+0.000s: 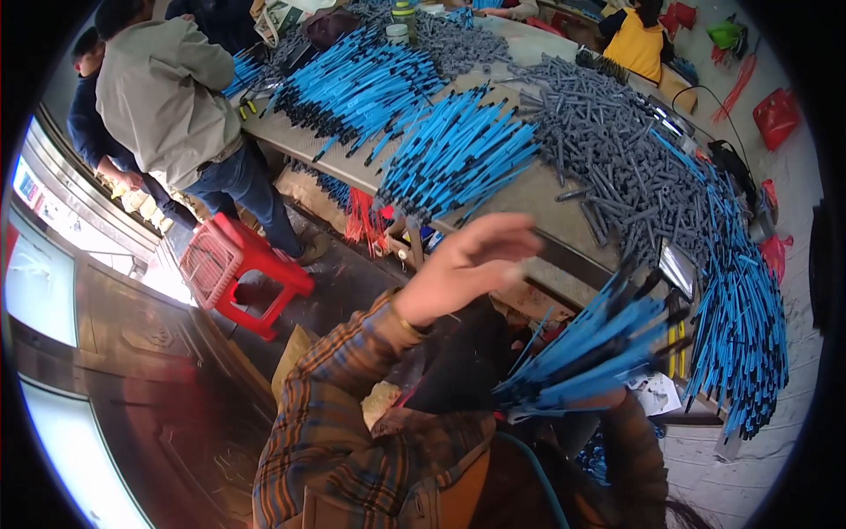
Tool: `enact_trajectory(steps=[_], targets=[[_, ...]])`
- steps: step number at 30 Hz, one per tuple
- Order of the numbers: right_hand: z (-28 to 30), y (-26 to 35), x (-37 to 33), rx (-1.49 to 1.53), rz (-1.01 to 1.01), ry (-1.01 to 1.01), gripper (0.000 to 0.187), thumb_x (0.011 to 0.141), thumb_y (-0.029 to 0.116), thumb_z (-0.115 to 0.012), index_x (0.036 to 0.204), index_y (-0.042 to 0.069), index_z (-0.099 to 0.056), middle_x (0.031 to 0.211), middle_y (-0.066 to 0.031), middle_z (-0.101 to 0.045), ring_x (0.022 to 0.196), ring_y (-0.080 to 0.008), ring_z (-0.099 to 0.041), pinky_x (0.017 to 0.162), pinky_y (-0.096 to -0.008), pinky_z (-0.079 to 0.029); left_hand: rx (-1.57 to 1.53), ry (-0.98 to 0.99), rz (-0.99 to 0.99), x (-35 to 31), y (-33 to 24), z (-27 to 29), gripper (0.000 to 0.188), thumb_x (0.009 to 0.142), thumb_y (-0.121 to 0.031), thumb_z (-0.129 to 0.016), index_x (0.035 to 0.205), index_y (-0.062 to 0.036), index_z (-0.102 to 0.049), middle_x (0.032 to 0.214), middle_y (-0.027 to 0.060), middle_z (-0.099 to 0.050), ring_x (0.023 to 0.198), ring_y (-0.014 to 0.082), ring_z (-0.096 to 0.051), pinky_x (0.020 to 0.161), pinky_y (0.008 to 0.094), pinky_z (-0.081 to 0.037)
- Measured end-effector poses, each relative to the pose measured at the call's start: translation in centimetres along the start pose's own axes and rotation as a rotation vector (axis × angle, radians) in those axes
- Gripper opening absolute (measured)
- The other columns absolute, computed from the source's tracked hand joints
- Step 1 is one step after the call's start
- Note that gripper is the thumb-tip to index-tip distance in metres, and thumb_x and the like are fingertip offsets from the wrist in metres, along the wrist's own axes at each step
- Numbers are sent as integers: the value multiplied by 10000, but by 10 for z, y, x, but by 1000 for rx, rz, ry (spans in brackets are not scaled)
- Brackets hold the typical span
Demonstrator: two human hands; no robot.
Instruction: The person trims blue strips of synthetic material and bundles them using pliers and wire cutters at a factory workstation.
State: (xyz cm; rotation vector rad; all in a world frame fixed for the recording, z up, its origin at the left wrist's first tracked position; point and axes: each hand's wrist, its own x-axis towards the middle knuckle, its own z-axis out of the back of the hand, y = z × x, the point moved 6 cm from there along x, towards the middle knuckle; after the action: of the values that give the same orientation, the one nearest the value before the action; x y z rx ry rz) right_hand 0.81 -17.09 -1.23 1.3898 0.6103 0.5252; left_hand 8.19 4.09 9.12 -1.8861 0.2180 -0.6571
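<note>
My left hand (467, 269) is raised near the front edge of the table, fingers apart and slightly curved, with nothing in it. My right hand (608, 399) holds a fanned bundle of thin blue sticks with black ends (586, 344) over my lap; the bundle is blurred and covers most of its fingers. Just beyond my left hand, a pile of the same blue sticks (463, 154) lies on the table (577, 216). To its right spreads a large heap of short grey plastic tubes (608, 141).
More blue sticks lie in a pile (361, 88) farther left and along the right table end (740, 326). A red plastic stool (251, 273) stands on the floor at left. Two people stand behind it, one in a beige jacket (163, 97). A person in yellow (634, 44) is across the table.
</note>
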Motion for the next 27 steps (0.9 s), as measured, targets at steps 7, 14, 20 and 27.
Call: enact_trajectory(steps=[7,14,20,27], targets=[[28,123,115,-465,275,-185,366,855,230,-532,1165,39,-494,1122,-86,-542,1035,-226,-514,892,-371,-412,73,-127,-77,-32,-8,72,590,875,-391,-508,1262,35,-381,1157,181,-531,1073,228,-519,920,334,-392],[32,146,250,336,92,-265,295,848,257,-571,1018,22,-519,846,-57,-597,666,-155,-599,515,-291,-487,46,-464,-250,-33,-40,142,489,887,-340,-506,1176,53,-482,1085,152,-580,1001,217,-562,901,317,-412],[20,112,318,354,-19,-323,425,795,354,-640,962,-13,-505,783,-83,-586,645,-158,-605,504,-284,-511,458,-752,-201,-44,-12,191,371,826,-189,-602,1112,38,-536,1038,134,-596,929,203,-574,825,291,-437],[30,81,317,161,-244,-237,621,745,492,-638,890,-105,-546,716,-149,-605,601,-211,-627,524,-305,-539,1013,-778,-266,-24,19,184,339,756,-66,-656,1076,3,-566,969,87,-583,845,157,-559,716,282,-462]])
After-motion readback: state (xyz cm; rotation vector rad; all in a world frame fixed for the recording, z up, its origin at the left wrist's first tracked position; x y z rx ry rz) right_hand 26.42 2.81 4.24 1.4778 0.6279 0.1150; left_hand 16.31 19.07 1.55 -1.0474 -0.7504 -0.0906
